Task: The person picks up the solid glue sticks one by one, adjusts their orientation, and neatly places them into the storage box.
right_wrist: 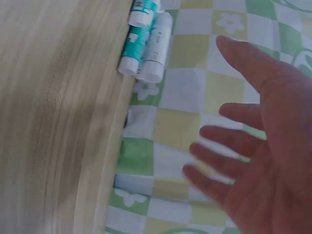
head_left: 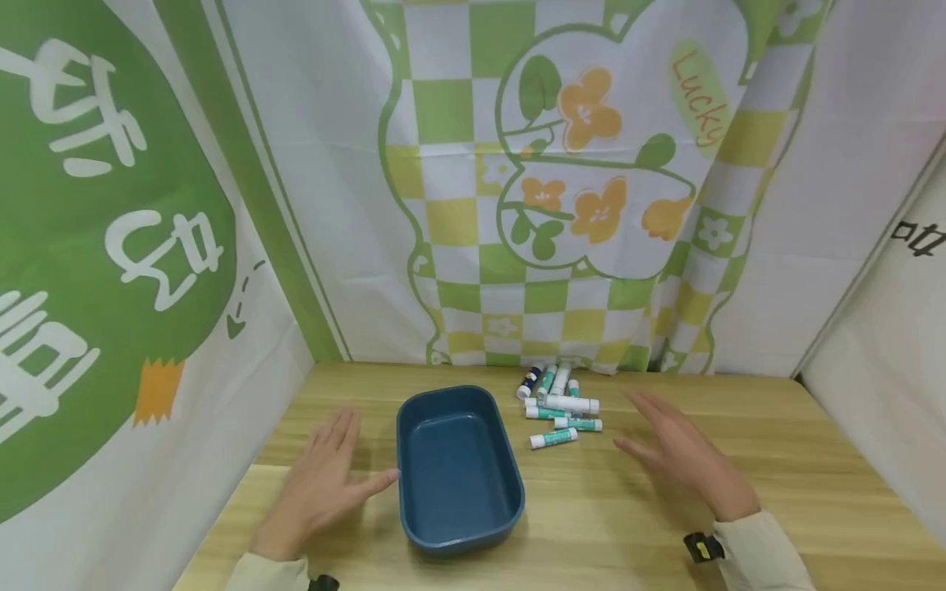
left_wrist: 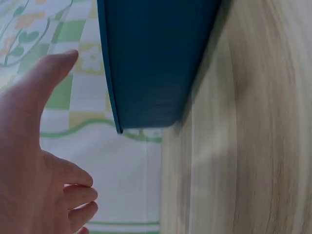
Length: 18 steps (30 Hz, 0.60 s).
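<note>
A deep blue rectangular tray stands on the table with bare floor showing inside. My left hand is spread out at its left side, thumb pointing toward the rim; whether the thumb touches it I cannot tell. To the tray's right lies a loose pile of glue sticks, mostly teal and white. A white glue stick lies across the pile, a navy one leans at the back, and a teal one lies in front. Right of them, my right hand is held with fingers extended, holding nothing. The left palm holds nothing either.
The wooden table runs back to a hanging cloth with green and yellow checks. White walls stand on both sides, the left one bearing a large green print. A black strap circles the right wrist.
</note>
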Each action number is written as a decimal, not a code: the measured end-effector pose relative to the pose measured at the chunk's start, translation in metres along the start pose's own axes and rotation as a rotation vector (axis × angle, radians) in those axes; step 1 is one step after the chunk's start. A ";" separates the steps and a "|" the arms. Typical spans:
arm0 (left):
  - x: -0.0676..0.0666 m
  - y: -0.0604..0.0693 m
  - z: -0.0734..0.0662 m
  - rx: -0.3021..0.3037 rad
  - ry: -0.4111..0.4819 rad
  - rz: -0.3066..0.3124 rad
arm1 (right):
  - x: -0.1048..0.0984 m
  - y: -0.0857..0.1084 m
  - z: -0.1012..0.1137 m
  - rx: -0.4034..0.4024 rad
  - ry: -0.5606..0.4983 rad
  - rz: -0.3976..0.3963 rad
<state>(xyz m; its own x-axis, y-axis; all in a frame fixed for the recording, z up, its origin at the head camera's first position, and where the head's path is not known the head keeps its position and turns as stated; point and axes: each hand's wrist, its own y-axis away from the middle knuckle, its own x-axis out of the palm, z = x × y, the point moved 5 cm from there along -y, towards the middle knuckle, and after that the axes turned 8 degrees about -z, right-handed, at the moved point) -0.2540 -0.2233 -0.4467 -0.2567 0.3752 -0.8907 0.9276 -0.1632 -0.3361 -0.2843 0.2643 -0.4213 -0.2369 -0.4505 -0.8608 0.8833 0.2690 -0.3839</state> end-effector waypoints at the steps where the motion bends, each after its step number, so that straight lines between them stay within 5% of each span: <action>1: 0.001 0.001 -0.002 0.003 0.014 0.013 | 0.002 -0.004 0.001 -0.018 -0.010 0.000; 8: 0.002 0.011 -0.023 0.028 0.110 0.076 | 0.018 -0.034 -0.002 -0.050 -0.065 0.029; 18: 0.011 0.032 -0.046 0.128 0.081 0.042 | 0.041 -0.058 -0.012 -0.064 -0.098 0.083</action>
<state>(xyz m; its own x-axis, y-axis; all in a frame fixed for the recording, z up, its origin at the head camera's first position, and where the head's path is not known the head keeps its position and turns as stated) -0.2145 -0.1827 -0.4536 -0.1907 0.4371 -0.8790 0.8937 -0.2930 -0.3396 -0.3501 0.2405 -0.4388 -0.1210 -0.5049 -0.8547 0.8699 0.3609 -0.3363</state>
